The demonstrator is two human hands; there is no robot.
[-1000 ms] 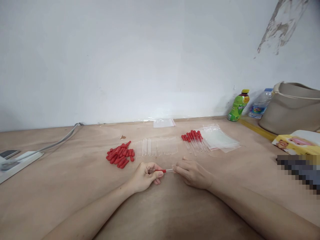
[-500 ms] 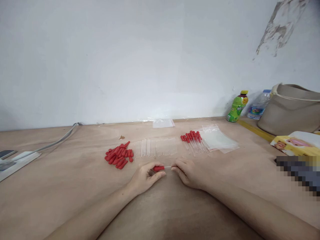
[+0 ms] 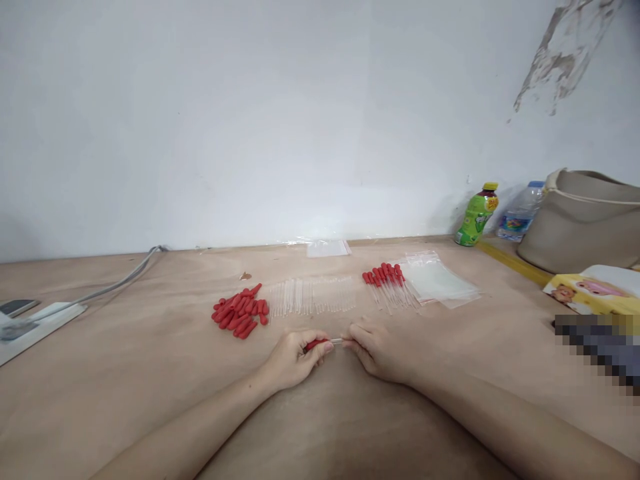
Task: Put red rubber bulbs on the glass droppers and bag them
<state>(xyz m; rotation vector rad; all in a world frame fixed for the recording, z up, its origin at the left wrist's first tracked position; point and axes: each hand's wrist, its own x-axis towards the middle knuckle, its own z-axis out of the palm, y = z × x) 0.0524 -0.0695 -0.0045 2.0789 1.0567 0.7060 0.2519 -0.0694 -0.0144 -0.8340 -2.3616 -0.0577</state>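
Left hand [image 3: 295, 360] curls round a red rubber bulb [image 3: 315, 345] and right hand [image 3: 377, 352] pinches a slender clear tube [image 3: 337, 341], end to end at the near centre of the brown tabletop [image 3: 125, 373]

The left thumb hides how far tube and bulb overlap. The tube looks thin enough to bend or break if the right fingers push off line, and too tight a squeeze could buckle the bulb's mouth and leave the tube crooked. Farther off, a loose heap of red rubber bulbs [image 3: 240, 313] lies left of a flat row of thin clear tubes [image 3: 313, 295]; a bunch of red-topped clear tubes [image 3: 384, 275] lies right, beside flat clear plastic bags [image 3: 437, 280]. A stray knuckle could roll the row apart, since nothing visible holds it
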